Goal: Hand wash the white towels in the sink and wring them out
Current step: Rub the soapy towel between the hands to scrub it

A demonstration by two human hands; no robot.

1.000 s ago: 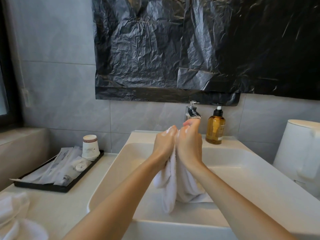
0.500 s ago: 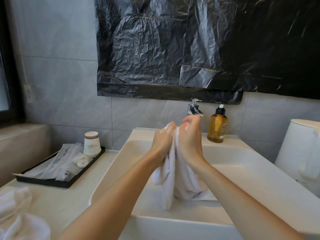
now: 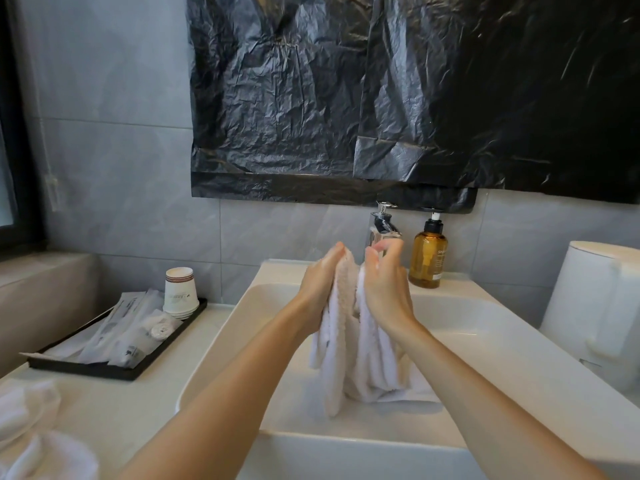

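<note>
From the head camera: a person's left hand [image 3: 320,284] and right hand [image 3: 385,289], close together, each grip a bunched white towel [image 3: 349,351] held upright over the white sink [image 3: 221,341], its lower folds resting in the basin. A chrome faucet [image 3: 382,225] and an amber soap bottle [image 3: 427,259] stand behind. Paper cups [image 3: 180,292] sit on a black tray [image 3: 114,371] at left.

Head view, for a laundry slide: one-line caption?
Left hand and right hand grip a white towel over the sink, amber pump bottle behind.
</note>
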